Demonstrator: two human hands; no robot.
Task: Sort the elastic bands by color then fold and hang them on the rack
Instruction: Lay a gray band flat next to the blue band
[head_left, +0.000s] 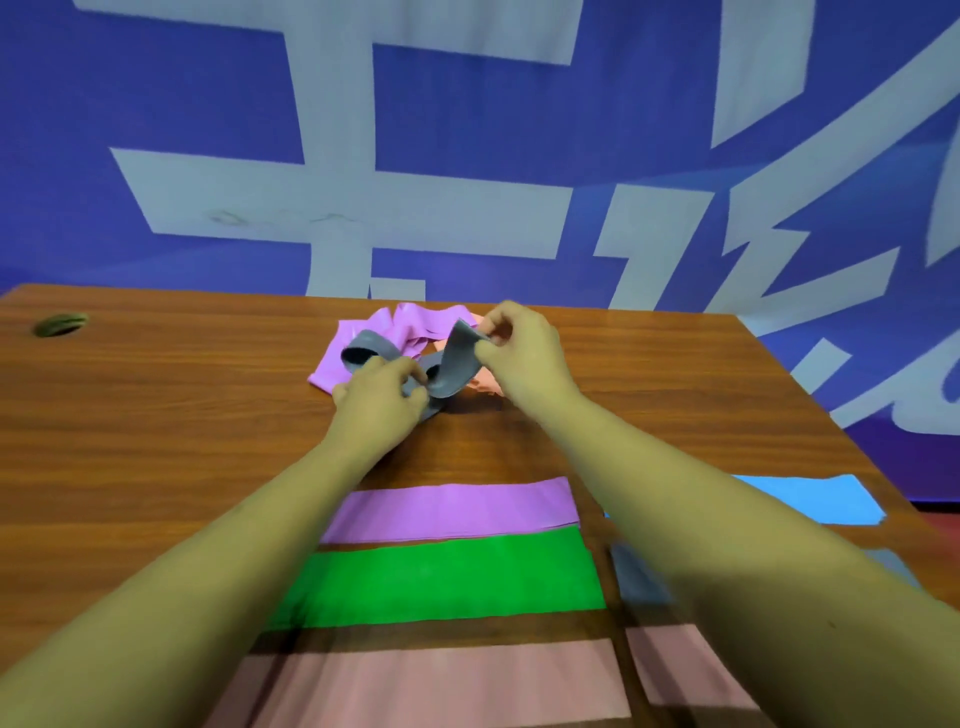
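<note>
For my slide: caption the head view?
Both hands untangle a grey band above flattened purple, green and pink bands.

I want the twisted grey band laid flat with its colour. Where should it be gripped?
Probably by its two ends, from above. The grey band is looped and twisted between the hands; the right hand already pinches the raised end, the left hand the lower part. Pulling apart should undo the twist.

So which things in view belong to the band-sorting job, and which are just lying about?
Job:
grey band, held by left hand and right hand
purple pile
flat purple band
green band
pink band
blue band

Lying about:
table
cable hole
blue banner
</note>
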